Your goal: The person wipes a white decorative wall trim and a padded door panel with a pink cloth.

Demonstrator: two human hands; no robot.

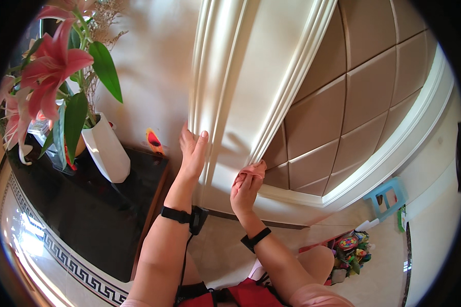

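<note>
My right hand (242, 197) holds a bunched pink cloth (254, 170) against the lower part of the white ridged moulding (288, 86) that frames the padded wall panel (315, 122). To its left, my left hand (192, 151) rests on the outer edge of the white pilaster (205, 88), thumb on the front face and fingers around the side. It holds no loose object. A flat white strip (240, 115) of trim runs between the two ridged edges. Part of the cloth is hidden by my right fingers.
At left, a white vase (107, 153) with pink lilies (55, 65) stands on a black-topped cabinet (88, 215). A blue plastic stool (388, 197) and a pile of colourful toys (351, 253) are on the floor at right. A cable (184, 261) hangs along my left forearm.
</note>
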